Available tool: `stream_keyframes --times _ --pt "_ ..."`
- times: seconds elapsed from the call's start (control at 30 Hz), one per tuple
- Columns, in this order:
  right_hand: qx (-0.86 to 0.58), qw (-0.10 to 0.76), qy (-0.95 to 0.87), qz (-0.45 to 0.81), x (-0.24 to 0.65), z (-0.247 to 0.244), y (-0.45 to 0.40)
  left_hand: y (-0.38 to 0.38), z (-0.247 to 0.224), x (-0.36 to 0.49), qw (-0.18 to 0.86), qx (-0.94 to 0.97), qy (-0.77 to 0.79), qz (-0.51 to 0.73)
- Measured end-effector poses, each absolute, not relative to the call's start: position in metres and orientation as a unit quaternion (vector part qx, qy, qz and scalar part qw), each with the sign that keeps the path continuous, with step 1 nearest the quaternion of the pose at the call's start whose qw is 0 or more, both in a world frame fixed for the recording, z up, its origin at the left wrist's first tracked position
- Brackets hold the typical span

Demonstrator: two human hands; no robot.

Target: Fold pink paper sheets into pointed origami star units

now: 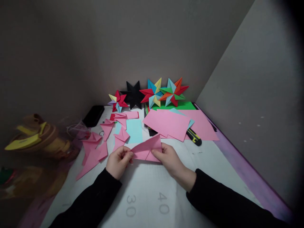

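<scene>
A partly folded pink paper (pixel 144 150) is held just above the white table surface, between both hands. My left hand (pixel 120 161) pinches its left corner between thumb and fingers. On the right end, my right hand (pixel 168 158) grips it with the thumb in front and the fingers behind. A crease shows near the paper's lower middle. Folded pink pieces (pixel 93 155) lie to the left of my left hand, some overlapping. Beyond the held paper, flat pink sheets (pixel 167 123) are stacked, with a yellow and black cutter (pixel 194 136) at their front edge.
Multicoloured paper stars (pixel 155 92) and a black star (pixel 134 95) stand against the back wall. A black phone (pixel 93 116) lies at the back left. Light blue paper (pixel 134 130) lies mid-table. A brown container with yellow pieces (pixel 35 139) stands left; a wall rises at right.
</scene>
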State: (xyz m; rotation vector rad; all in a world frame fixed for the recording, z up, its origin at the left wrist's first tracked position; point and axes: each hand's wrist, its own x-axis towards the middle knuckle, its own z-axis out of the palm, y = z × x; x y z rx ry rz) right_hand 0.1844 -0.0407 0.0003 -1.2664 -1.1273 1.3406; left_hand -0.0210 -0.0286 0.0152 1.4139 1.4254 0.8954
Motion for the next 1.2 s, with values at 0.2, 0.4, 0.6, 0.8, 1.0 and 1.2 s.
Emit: stream_keyframes --times 0.2,0.4,0.6,0.8,1.0,1.2 --pt "-0.506 0.484 -0.502 0.508 0.186 0.001 -0.041 -0.028 0.015 -0.02 0.465 0.611 0.558 0.314" --pt "-0.413 0.538 -0.354 0.644 0.182 0.01 -0.041 -0.024 0.017 -0.025 0.409 0.612 0.578 0.352" --pt "-0.352 0.486 -0.268 0.753 0.181 0.015 -0.042 -0.024 0.016 -0.028 0.395 0.611 0.576 0.371" --pt "-0.347 0.487 -0.25 0.761 0.184 0.012 -0.041 -0.025 0.018 -0.029 0.368 0.625 0.582 0.366" --pt "-0.361 0.492 -0.319 0.725 0.182 0.013 -0.041 -0.027 0.022 -0.025 0.381 0.609 0.594 0.362" --pt "-0.429 0.531 -0.288 0.672 0.179 0.013 -0.039 -0.03 0.022 -0.018 0.442 0.565 0.583 0.381"
